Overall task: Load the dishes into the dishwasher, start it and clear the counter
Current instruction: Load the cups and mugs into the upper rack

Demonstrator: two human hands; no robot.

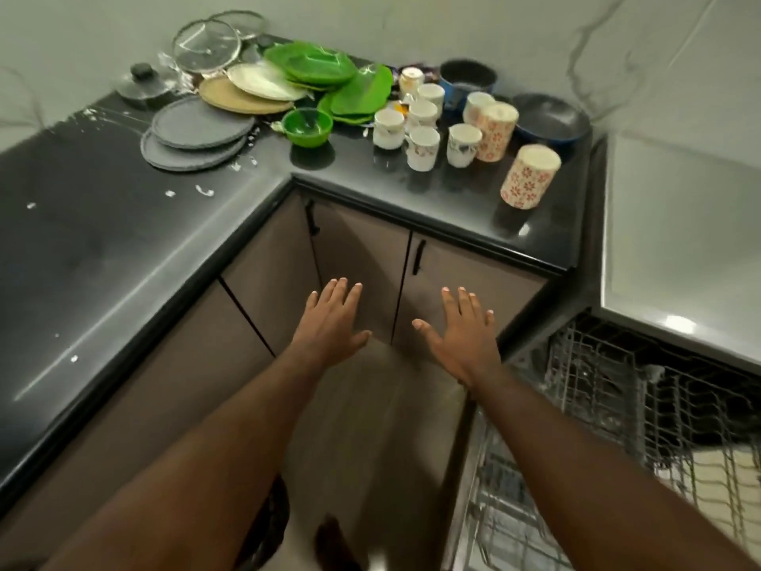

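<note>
Both my hands are spread flat, palms down, fingers extended and slightly fanned; neither holds or touches anything. Left hand (329,319) and right hand (461,331) hover side by side in front of the brown cabinet doors (362,257) below the corner of the black surface (103,249). Both forearms reach straight forward from the bottom of the view, roughly parallel. Landmark: green bowl (308,126), upright on the surface near the inner corner; its contents I cannot make out. Left of the bowl, two dark grey plates (197,133) lie overlapped. Behind the bowl, a heap of green plates (329,76), a tan plate (239,98) with a white plate (263,80) on it, and glass lids (208,45) leaning at the wall. Far left of the bowl, a dark lidded pot (142,86). Right of the bowl, a cluster of white floral cups (420,125), upright; further right, two tall patterned tumblers (492,127) and a third (529,177) nearer the edge. Behind the cups, a dark saucepan (467,78) and a dark pan (549,117). Well right of and below the bowl, the dishwasher (617,405) stands open, wire racks pulled out; rack contents unclear. White specks scatter on the surface left of the bowl.
</note>
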